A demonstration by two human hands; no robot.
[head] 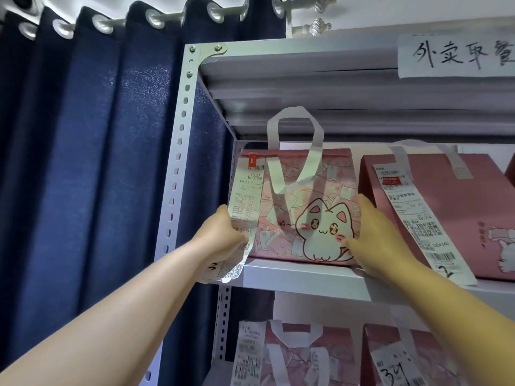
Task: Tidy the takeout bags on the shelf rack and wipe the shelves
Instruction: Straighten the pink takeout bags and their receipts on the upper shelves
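From the head camera, both bare arms reach up to a grey metal shelf rack (178, 162) that stands in front of a dark blue curtain (83, 162). On the upper shelf (292, 273), at its left end, stands a pink takeout bag with a white cat drawing (309, 218), upright, with its white handles (292, 146) raised. The left hand (223, 240) is at the bag's left edge; its fingers are closed around the long paper receipt (245, 201) that hangs from the bag's top left corner, and the lower part of the receipt falls below the hand, over the shelf edge. The right hand (373, 235) lies against the bag's right side, with the thumb on the front face near the cat's cheek; the other fingers go behind the bag, so I cannot tell how tight the hold is.

Just to the right stands a second pink bag (446, 207), touching or almost touching the first one, with its own receipt (418, 218) marked "2" at the bottom. Above it, a white paper sign (457, 55) with handwritten characters is fixed on the top shelf edge. On the shelf below, two more pink bags (306, 355) with receipts are partly visible.
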